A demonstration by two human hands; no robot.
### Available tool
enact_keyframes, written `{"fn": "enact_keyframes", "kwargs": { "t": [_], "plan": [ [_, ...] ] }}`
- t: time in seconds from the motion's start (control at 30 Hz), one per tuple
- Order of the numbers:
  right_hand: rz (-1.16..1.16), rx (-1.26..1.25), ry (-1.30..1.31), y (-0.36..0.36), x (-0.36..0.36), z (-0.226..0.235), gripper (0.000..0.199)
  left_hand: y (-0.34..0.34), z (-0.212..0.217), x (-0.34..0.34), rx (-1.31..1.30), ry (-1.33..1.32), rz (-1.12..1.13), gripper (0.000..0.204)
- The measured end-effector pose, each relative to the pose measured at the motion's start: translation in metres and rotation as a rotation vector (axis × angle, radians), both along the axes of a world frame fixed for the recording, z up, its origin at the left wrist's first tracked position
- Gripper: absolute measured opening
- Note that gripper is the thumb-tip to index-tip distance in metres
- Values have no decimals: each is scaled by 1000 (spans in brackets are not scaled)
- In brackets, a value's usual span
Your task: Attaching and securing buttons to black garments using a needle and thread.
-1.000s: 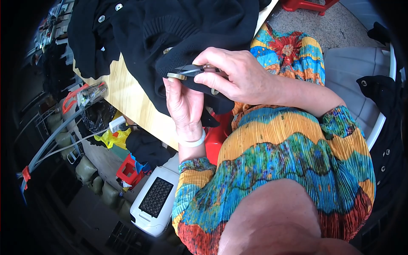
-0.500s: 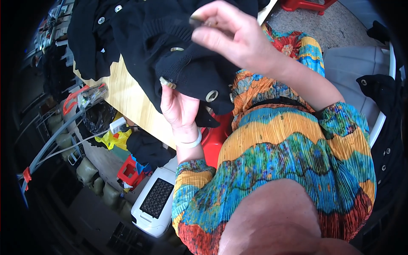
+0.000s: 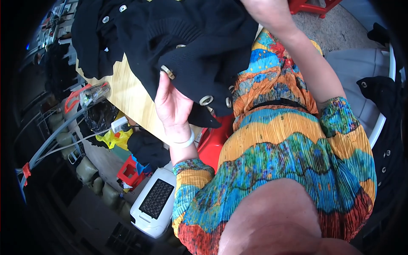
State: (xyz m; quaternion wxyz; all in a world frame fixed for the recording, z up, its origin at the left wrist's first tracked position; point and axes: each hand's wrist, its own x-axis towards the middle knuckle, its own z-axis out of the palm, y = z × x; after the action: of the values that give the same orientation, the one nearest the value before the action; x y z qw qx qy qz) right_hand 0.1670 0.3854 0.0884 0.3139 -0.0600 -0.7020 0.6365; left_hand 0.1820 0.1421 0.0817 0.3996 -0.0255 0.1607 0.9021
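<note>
A black knit cardigan [image 3: 199, 70] with large pale-rimmed buttons lies over the table's edge and hangs toward my lap. My left hand [image 3: 173, 104] is closed on its front, the thumb pressed beside one upright button [image 3: 167, 72]; the other fingers are under the fabric. Another button [image 3: 206, 100] shows lower on the knit, right of that hand. My right hand [image 3: 272, 15] is raised at the top edge, above and right of the cardigan. Its fingers are cut off by the picture, so whatever they hold is hidden.
The cardigan rests on a pale wooden table [image 3: 136, 95]. More black buttoned cloth [image 3: 95, 40] lies at the far left. Below the table are a red stool [image 3: 210, 146], a yellow bag [image 3: 114, 138] and a white case [image 3: 155, 204]. A grey chair [image 3: 357, 68] stands at right.
My right hand has moved up and right, from above the cardigan to the top edge. My left hand keeps its grip and has shifted slightly; the fabric beside it has been smoothed out.
</note>
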Motion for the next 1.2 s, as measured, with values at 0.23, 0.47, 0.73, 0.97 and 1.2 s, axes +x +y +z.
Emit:
{"fn": "enact_keyframes", "kwargs": {
  "t": [0.23,0.47,0.73,0.97,1.2],
  "plan": [
    [364,117,10,-29,33,9,48,20,35,-40,-62,39,-81,35],
    [421,-53,-81,-49,2,2,36,32,29,-47,-566,267,154,34],
    [433,-134,-20,-44,-15,21,31,-6,-9,-16,-696,354,103,17],
    [473,-32,136,-29,-25,40,28,8,25,-13,-14,46,-69,27],
    [563,252,98,-30,21,20,28,17,15,-8,48,-105,-58,34]
  ]
}}
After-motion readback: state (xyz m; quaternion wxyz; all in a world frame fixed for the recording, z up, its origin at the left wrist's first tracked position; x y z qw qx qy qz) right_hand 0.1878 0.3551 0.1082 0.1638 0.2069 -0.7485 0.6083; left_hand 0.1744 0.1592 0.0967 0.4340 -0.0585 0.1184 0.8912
